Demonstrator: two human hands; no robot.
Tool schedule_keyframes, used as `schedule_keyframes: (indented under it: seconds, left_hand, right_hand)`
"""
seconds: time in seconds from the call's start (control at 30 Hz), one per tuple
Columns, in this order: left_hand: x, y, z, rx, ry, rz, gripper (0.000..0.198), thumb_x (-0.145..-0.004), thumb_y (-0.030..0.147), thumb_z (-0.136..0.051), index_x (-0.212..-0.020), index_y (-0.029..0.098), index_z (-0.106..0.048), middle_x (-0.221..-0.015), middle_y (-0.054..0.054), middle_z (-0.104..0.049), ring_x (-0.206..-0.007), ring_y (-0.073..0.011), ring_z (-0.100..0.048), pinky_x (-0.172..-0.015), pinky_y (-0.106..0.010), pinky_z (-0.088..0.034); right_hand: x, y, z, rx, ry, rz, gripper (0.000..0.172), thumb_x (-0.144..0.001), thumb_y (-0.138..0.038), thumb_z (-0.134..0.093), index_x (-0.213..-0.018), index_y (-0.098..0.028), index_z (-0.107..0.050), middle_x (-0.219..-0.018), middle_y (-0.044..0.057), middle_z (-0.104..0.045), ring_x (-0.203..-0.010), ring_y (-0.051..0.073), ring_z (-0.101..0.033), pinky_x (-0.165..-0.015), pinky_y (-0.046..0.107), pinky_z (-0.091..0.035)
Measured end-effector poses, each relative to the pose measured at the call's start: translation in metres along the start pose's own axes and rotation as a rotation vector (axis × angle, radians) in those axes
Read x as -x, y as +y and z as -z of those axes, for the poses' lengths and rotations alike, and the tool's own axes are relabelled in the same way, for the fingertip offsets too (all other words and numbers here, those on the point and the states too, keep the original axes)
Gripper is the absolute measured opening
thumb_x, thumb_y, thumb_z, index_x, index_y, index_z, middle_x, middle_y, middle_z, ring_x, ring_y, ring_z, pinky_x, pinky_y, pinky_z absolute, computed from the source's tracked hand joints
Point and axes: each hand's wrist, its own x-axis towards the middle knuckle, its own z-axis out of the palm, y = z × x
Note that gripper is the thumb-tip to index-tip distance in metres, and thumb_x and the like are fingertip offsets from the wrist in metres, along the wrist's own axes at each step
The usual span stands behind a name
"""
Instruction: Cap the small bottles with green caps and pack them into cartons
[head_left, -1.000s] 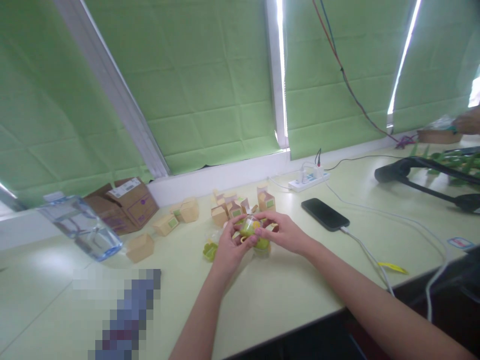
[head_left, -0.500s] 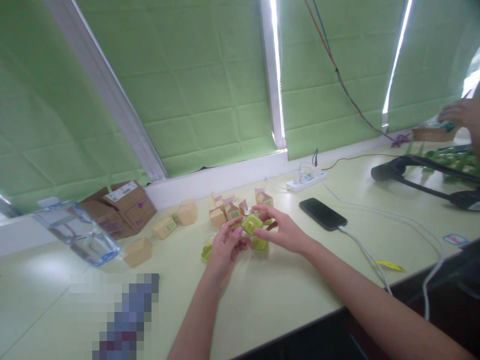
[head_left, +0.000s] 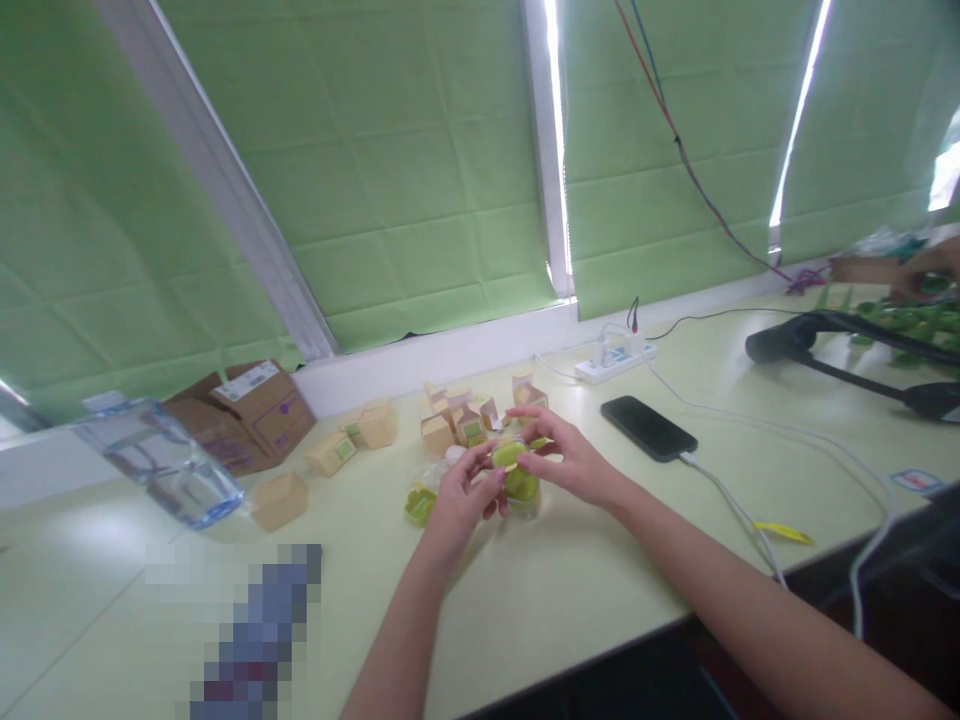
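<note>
My left hand (head_left: 461, 492) and my right hand (head_left: 561, 462) meet over the pale green table (head_left: 570, 590), both pinching a small green object (head_left: 516, 472) held just above the surface. Another small green piece (head_left: 420, 505) lies on the table left of my left hand. Right behind my hands stands a cluster of several small tan cardboard boxes (head_left: 465, 418) with green labels.
A black phone (head_left: 649, 428) on a white cable lies right of my hands, with a white power strip (head_left: 615, 362) behind it. A clear water bottle (head_left: 161, 460) and brown cartons (head_left: 247, 410) sit at left. Another person's hand (head_left: 926, 268) works at far right.
My hands have lowered the green object slightly toward the table and closed tighter on it. The other person's hand at far right has shifted.
</note>
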Motion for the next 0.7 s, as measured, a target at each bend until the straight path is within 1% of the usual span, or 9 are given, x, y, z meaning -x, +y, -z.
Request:
schedule_keyframes:
  seconds: [0.13, 0.27, 0.37, 0.43, 0.47, 0.53, 0.6, 0.7]
  left_hand:
    - [0.003, 0.004, -0.002, -0.046, 0.044, -0.036, 0.044, -0.082, 0.041, -0.069, -0.117, 0.015, -0.06, -0.093, -0.002, -0.058, -0.05, -0.0053, -0.054, -0.047, -0.02, -0.039]
    - [0.003, 0.006, -0.003, -0.05, 0.052, -0.065, 0.042, -0.081, 0.041, -0.07, -0.114, 0.016, -0.06, -0.093, -0.001, -0.056, -0.049, -0.0048, -0.055, -0.046, -0.02, -0.04]
    - [0.001, 0.005, -0.003, -0.059, 0.077, -0.041, 0.044, -0.082, 0.043, -0.068, -0.115, 0.014, -0.06, -0.084, 0.0, -0.058, -0.047, -0.0059, -0.055, -0.044, -0.019, -0.037]
    - [-0.002, 0.004, -0.002, -0.051, 0.113, -0.017, 0.049, -0.083, 0.045, -0.067, -0.119, 0.014, -0.058, -0.076, 0.001, -0.059, -0.044, -0.0064, -0.054, -0.042, -0.019, -0.035]
    - [-0.003, 0.003, -0.002, -0.04, 0.138, -0.006, 0.051, -0.083, 0.046, -0.067, -0.121, 0.014, -0.056, -0.073, 0.001, -0.06, -0.042, -0.0066, -0.054, -0.041, -0.019, -0.034]
    - [-0.006, 0.001, 0.0, -0.005, 0.195, 0.01, 0.054, -0.082, 0.049, -0.066, -0.123, 0.016, -0.054, -0.071, 0.002, -0.063, -0.039, -0.0071, -0.053, -0.04, -0.019, -0.032]
    - [-0.009, -0.002, 0.001, 0.045, 0.242, 0.025, 0.052, -0.082, 0.052, -0.063, -0.118, 0.017, -0.054, -0.069, 0.002, -0.064, -0.037, -0.0079, -0.054, -0.038, -0.019, -0.031]
    - [-0.01, -0.005, 0.003, 0.106, 0.25, 0.044, 0.047, -0.081, 0.052, -0.063, -0.114, 0.018, -0.054, -0.069, 0.003, -0.064, -0.036, -0.0088, -0.055, -0.037, -0.019, -0.03]
  right_hand:
    - [-0.001, -0.001, 0.001, -0.025, -0.027, 0.007, 0.054, -0.083, -0.03, -0.069, -0.133, -0.023, -0.049, -0.094, 0.002, -0.06, -0.092, 0.017, -0.063, -0.087, 0.035, -0.053]
    - [-0.002, -0.001, 0.002, 0.0, -0.028, 0.018, 0.05, -0.083, -0.03, -0.071, -0.129, -0.021, -0.053, -0.094, 0.002, -0.063, -0.093, 0.017, -0.064, -0.093, 0.036, -0.051]
    - [-0.002, -0.002, 0.001, 0.028, -0.028, 0.006, 0.042, -0.089, -0.035, -0.063, -0.128, -0.021, -0.054, -0.098, 0.005, -0.067, -0.094, 0.018, -0.066, -0.091, 0.037, -0.051]
    - [-0.001, -0.003, 0.0, 0.063, -0.039, 0.004, 0.038, -0.092, -0.038, -0.059, -0.126, -0.021, -0.055, -0.104, 0.006, -0.068, -0.096, 0.019, -0.066, -0.09, 0.037, -0.052]
    - [-0.001, -0.004, -0.001, 0.086, -0.044, 0.009, 0.038, -0.092, -0.039, -0.06, -0.125, -0.022, -0.056, -0.108, 0.007, -0.068, -0.098, 0.019, -0.065, -0.09, 0.037, -0.051]
    - [-0.001, -0.004, -0.002, 0.14, -0.048, 0.024, 0.045, -0.086, -0.039, -0.067, -0.127, -0.023, -0.056, -0.115, 0.007, -0.066, -0.102, 0.02, -0.064, -0.091, 0.037, -0.051]
    - [-0.001, -0.003, -0.004, 0.191, -0.045, 0.031, 0.052, -0.081, -0.037, -0.073, -0.128, -0.024, -0.054, -0.118, 0.007, -0.065, -0.101, 0.019, -0.064, -0.09, 0.036, -0.052]
    - [-0.001, 0.001, -0.004, 0.238, -0.022, 0.015, 0.054, -0.081, -0.036, -0.073, -0.129, -0.024, -0.053, -0.117, 0.007, -0.065, -0.099, 0.019, -0.064, -0.089, 0.036, -0.052]
